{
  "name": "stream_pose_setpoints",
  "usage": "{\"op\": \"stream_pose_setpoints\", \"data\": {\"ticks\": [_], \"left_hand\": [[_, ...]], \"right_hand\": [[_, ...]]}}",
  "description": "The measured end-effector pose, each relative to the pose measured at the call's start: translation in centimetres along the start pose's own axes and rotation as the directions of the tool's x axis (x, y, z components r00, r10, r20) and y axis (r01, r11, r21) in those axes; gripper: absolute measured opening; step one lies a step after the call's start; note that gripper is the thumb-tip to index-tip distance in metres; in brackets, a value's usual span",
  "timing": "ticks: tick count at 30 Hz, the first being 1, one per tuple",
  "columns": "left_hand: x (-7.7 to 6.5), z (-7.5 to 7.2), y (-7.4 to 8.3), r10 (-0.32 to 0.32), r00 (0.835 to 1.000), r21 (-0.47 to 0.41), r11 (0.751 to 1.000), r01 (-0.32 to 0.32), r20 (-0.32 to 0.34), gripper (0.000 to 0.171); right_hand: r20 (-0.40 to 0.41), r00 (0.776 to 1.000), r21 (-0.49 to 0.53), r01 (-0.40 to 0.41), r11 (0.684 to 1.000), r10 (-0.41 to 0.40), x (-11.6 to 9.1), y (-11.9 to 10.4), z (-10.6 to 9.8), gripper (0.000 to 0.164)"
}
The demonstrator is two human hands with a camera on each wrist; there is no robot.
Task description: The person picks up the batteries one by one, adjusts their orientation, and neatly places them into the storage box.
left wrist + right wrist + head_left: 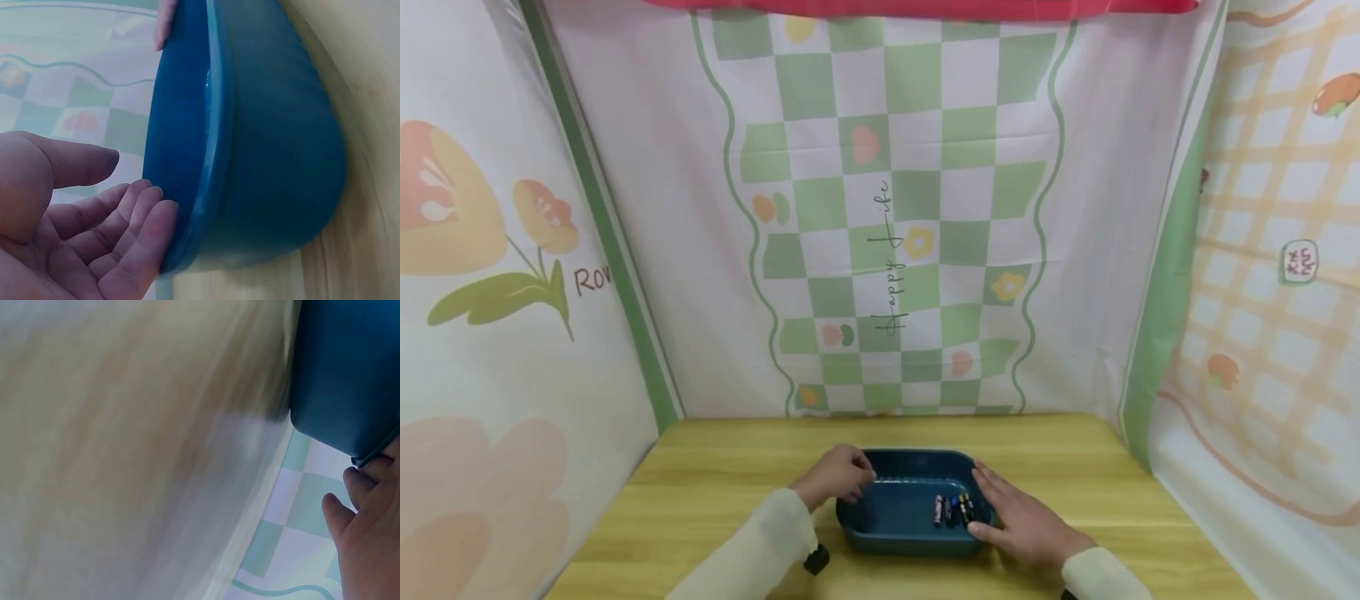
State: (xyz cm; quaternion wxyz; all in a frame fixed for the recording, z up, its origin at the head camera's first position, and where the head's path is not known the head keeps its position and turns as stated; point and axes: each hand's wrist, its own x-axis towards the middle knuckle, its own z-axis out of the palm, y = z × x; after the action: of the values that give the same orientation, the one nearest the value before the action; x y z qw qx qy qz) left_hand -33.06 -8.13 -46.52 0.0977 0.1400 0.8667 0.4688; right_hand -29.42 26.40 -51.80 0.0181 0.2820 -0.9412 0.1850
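Note:
A dark blue rectangular tray (pixel 910 546) with rounded corners stands on the wooden table. Several small batteries (pixel 938 510) lie side by side on its floor, toward the right end. At the tray's left rim is my left hand (pixel 837 477), its fingers loosely bent. The left wrist view shows the thumb well apart from the fingers (pixel 153 234), with nothing between them and the fingertips close to the rim. My right hand (pixel 1028 521) rests along the tray's right rim, fingers fairly straight and thumb near the batteries. In the right wrist view the tray hides some of its fingertips.
The wooden table (pixel 737 454) extends around the tray. Behind it hangs a white cloth with a green checked pattern (pixel 910 200), and printed cloths close off the left and right sides. A dark strap end (pixel 816 559) hangs from the left sleeve.

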Motion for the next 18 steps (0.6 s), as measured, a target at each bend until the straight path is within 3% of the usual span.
{"op": "stream_pose_setpoints", "data": {"ticks": [13,18], "left_hand": [[-1.3,-2.5,-1.2,-0.042,0.999,-0.059,0.997,0.041,-0.019,0.009],[-2.2,-3.2,-2.4,-0.054,0.998,-0.095,0.994,0.052,-0.022,0.010]], "right_hand": [[-0.031,0.998,-0.092,0.046,0.995,-0.049,0.1,-0.3,-0.4,0.079],[-0.031,0.998,-0.123,0.053,0.991,-0.058,0.0,-0.2,-0.2,0.079]]}}
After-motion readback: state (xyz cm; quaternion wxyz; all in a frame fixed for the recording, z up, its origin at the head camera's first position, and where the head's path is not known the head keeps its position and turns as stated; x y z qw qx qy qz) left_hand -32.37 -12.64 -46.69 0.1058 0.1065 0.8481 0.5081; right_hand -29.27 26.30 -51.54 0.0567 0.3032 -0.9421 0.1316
